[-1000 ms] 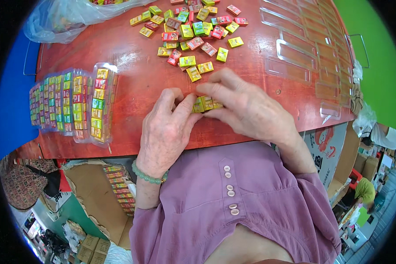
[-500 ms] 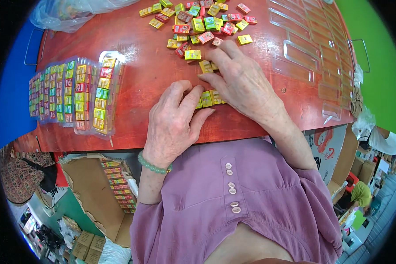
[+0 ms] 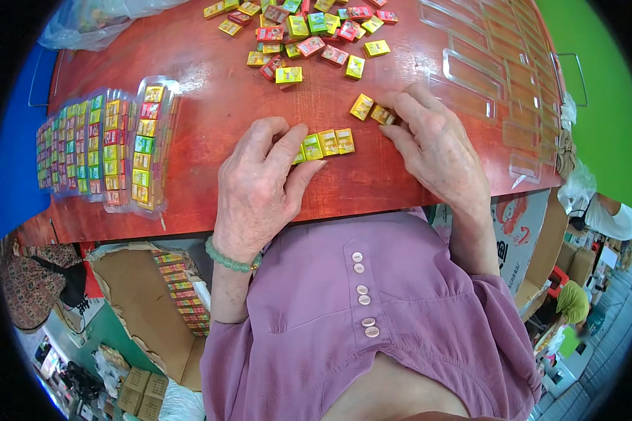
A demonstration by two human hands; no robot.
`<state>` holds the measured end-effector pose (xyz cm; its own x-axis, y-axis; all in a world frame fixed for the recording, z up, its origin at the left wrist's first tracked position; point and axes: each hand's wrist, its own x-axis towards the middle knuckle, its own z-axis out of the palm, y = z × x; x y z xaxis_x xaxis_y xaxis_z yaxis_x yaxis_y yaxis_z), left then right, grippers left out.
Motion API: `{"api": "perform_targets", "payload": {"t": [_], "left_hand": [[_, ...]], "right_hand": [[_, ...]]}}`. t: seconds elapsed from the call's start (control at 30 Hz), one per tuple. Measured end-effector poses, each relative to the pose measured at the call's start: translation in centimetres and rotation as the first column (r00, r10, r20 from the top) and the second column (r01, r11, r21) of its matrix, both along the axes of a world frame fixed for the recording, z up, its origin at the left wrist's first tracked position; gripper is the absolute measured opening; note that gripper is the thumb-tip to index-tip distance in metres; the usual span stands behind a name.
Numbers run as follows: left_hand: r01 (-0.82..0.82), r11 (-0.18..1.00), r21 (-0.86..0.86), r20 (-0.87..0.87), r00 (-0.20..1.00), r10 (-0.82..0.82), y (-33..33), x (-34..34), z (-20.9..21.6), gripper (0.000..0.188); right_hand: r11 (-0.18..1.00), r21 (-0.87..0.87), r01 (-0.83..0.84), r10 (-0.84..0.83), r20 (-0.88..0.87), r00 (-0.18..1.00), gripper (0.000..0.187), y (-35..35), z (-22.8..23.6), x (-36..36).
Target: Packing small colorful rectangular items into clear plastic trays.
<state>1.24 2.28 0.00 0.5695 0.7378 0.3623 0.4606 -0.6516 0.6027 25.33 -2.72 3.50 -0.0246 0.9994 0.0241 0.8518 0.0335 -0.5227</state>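
Head view: row of yellow boxes (image 3: 328, 143) lies on the red table (image 3: 211, 105), its left end pinched between thumb and forefinger of the left hand (image 3: 254, 186), apparently keeping it straight. Right hand (image 3: 439, 144): fingers curl at a single box (image 3: 380, 115); whether they pinch cannot be told. Filled trays (image 3: 166, 118) overlap leftward, presumably saving space.

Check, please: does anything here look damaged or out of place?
The carton at lower left looks damaged: its rim is ragged, as if torn. The pile of boxes is jumbled, unlike the neat row at the left hand.
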Motion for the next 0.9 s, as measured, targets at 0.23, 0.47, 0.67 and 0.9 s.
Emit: {"api": "perform_targets", "payload": {"t": [0.23, 0.47, 0.67, 0.9], "left_hand": [[0.000, 1.000, 0.011, -0.013, 1.000, 0.000, -0.1, 0.1, 0.1, 0.040], [0.002, 1.000, -0.009, 0.001, 1.000, -0.002, 0.0, 0.0, 0.2, 0.040], [-0.002, 1.000, -0.017, -0.022, 1.000, 0.002, -0.1, 0.0, 0.5, 0.040], [0.009, 0.999, -0.034, -0.028, 1.000, -0.010, 0.0, -0.1, 0.4, 0.041]], "right_hand": [[0.993, 0.010, 0.118, -0.118, -0.013, 0.993, 0.026, 0.0, -0.2, -0.7], [0.987, -0.081, 0.142, -0.149, -0.088, 0.985, 0.039, 0.7, 0.4, -1.1], [0.999, -0.036, -0.015, 0.010, -0.134, 0.991, 0.050, 0.6, 0.6, -0.8], [0.995, -0.101, -0.020, 0.012, -0.076, 0.997, 0.035, 1.3, 0.5, -1.3]]}}
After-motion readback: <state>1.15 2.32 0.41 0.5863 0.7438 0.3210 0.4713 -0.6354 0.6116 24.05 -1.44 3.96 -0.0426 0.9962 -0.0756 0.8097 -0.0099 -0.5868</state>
